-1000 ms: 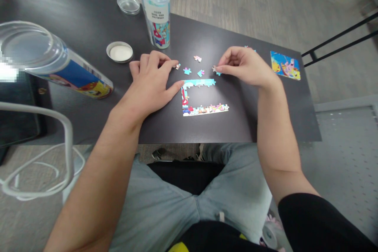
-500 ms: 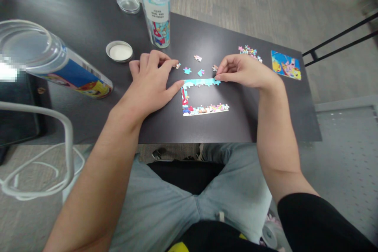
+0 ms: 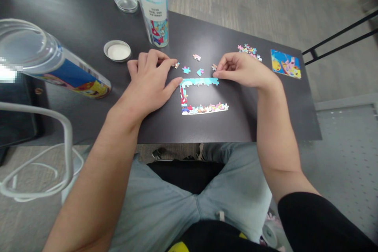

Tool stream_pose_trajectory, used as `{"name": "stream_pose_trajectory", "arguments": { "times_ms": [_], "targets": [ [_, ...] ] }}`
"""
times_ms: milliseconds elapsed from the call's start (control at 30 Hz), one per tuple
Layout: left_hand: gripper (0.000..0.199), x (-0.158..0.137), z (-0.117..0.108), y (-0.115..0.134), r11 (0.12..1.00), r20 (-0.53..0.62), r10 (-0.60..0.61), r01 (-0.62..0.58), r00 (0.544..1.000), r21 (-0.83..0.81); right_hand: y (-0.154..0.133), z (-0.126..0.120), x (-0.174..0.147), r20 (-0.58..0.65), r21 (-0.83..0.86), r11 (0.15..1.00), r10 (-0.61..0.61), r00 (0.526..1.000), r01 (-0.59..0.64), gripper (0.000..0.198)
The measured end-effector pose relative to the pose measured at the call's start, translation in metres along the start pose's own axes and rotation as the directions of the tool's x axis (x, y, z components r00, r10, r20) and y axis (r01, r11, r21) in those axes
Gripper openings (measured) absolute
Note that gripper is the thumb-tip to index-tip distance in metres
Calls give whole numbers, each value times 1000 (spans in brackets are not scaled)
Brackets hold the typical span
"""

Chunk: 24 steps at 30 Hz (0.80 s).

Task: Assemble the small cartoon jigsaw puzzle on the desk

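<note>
A jigsaw border is going together on the dark table (image 3: 73,27), and the step in hand looks like seating a piece at the right end of the top strip. The puzzle frame (image 3: 201,94) lies flat near the table's near edge, an open C of joined pieces: a blue top strip, a short left side, a colourful bottom strip. The left hand (image 3: 149,82) lies flat and spread, holding nothing, its thumb tip touching the frame's top left corner as if to brace it. The right hand (image 3: 242,70) has its fingers curled and pinched together right at the strip's right end; whether a piece sits between the fingertips I cannot tell. Loose pieces (image 3: 193,65) lie scattered just beyond the strip, a small heap of pieces (image 3: 249,50) farther right, with a finished picture card (image 3: 286,63) beside it. To my eye, the next move calls for a steady downward press while the left holds the frame from sliding. An upright tube (image 3: 153,6) stands far, a second tube (image 3: 53,67) lies at left.
</note>
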<state>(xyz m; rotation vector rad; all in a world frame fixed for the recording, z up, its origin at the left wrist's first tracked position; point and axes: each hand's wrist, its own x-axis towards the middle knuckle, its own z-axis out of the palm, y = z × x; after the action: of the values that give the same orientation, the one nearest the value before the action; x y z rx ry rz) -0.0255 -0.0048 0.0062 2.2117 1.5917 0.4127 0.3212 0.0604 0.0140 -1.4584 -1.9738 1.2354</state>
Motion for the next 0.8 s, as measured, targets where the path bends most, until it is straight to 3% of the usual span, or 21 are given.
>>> {"name": "stream_pose_trajectory", "arguments": {
  "times_ms": [133, 300, 500, 800],
  "targets": [
    [78, -3, -3, 4, 1000, 19, 10, -10, 1000, 7, -3, 10, 1, -135, -93, 993, -83, 987, 71, 40],
    [107, -6, -5, 0, 1000, 54, 21, -20, 998, -21, -6, 29, 8, -137, -186, 977, -133, 982, 106, 34],
    [104, -9, -11, -4, 999, 60, 11, -8, 998, -49, -11, 34, 16, -98, -268, 944, -224, 970, 191, 42],
    [115, -7, -17, -17, 998, 91, 38, -33, 995, -58, -10, 32, 14, -100, -214, 962, -194, 976, 170, 50]
  ]
}}
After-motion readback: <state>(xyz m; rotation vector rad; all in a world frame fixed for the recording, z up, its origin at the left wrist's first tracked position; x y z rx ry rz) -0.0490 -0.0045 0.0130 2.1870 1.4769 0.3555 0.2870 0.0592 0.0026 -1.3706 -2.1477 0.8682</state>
